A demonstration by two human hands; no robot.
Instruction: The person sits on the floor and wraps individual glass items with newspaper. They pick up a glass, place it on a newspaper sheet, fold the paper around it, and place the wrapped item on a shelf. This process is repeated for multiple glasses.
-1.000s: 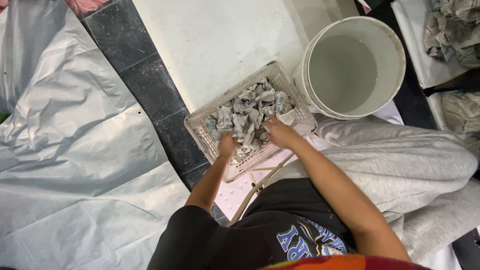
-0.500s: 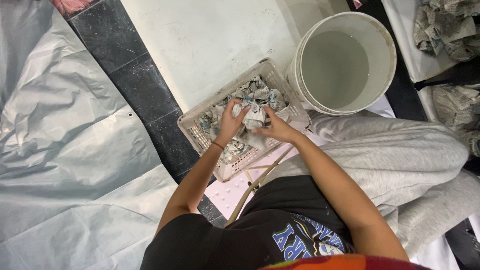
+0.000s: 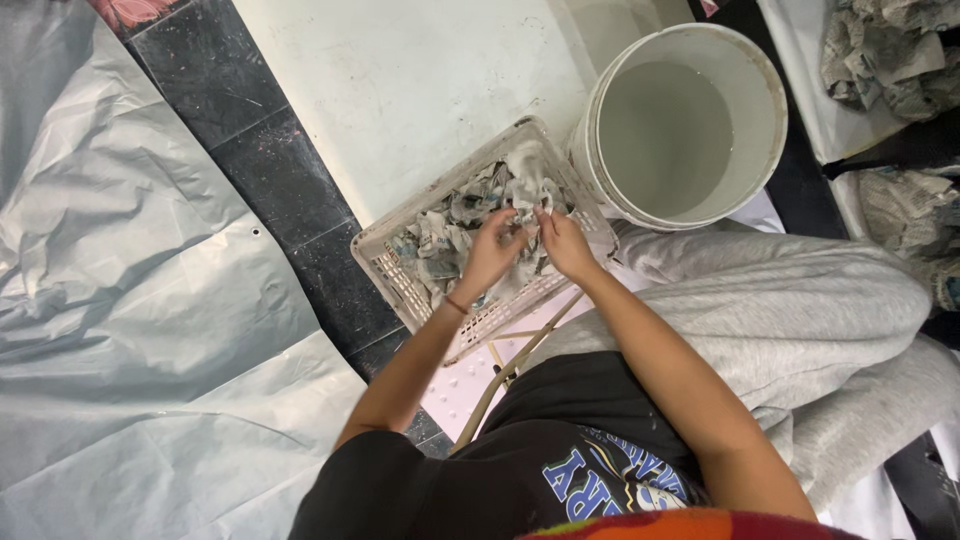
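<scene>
While both hands, left hand (image 3: 490, 255) and right hand (image 3: 566, 243), are pinching one crumpled newspaper piece (image 3: 522, 190) above the basket (image 3: 385, 262), most wads are apparently sitting unprocessed inside, bucket (image 3: 770, 150) beside it.

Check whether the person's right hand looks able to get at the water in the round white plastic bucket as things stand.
Probably yes. The right hand is beside the bucket, whose open top is uncovered. But it and the left hand are pulling at a piece of wet newspaper over the slotted basket.
</scene>
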